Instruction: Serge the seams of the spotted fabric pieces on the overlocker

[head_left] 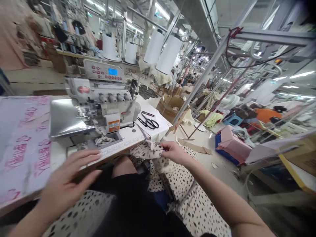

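I'm watching the right hand (175, 153) pinching cream spotted fabric (190, 200) just in front of the overlock sewing machine (103, 102); the left hand (66, 184) is lying open, holding nothing; black-handled scissors (148, 122) are sitting right of the machine.

Reading garment factory sewing floor from my feed. Overlock sewing machine (103, 102) at station, white thread cones (154, 47) on stand behind, shears (148, 123) on table. Long rows of workstations (190, 79) under strip lights (101, 6), steel frames (209, 72) overhead, clothes (14, 36) hanging far left.
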`<state>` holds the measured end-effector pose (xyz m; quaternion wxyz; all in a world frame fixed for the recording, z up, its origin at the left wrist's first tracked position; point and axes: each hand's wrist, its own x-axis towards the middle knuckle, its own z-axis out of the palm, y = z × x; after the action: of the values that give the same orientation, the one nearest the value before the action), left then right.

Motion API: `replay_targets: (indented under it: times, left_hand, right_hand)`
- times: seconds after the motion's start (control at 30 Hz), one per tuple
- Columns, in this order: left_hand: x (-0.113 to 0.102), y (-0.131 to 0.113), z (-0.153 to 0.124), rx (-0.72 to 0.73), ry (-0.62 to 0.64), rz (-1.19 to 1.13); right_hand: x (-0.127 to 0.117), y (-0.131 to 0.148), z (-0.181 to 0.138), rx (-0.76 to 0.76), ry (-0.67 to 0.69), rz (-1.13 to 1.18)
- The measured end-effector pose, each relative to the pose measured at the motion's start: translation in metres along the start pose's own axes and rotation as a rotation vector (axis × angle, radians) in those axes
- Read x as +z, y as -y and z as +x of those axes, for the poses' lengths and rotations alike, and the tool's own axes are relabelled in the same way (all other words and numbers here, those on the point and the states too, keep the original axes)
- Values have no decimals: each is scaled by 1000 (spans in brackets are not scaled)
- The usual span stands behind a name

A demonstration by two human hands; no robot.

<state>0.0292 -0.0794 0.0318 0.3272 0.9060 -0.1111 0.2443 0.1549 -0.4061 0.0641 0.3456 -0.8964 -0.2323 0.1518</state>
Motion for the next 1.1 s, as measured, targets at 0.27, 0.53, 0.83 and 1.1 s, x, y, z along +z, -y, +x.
replay_targets:
  times: [0.27,0.53,0.83,1.1]
  left_hand:
    - [10,-62,23,76,114,-217]
    - [-3,-51,7,-92,108,-309]
    - [-23,-65,2,-256,50,-454]
    - [-23,-66,15,-170,-23,-430]
  right_hand:
    - [49,108,13,-238,216,628]
    - [60,114,35,-53,539,601]
    - [60,98,52,13,304,828]
    - [94,127,23,-435,70,623]
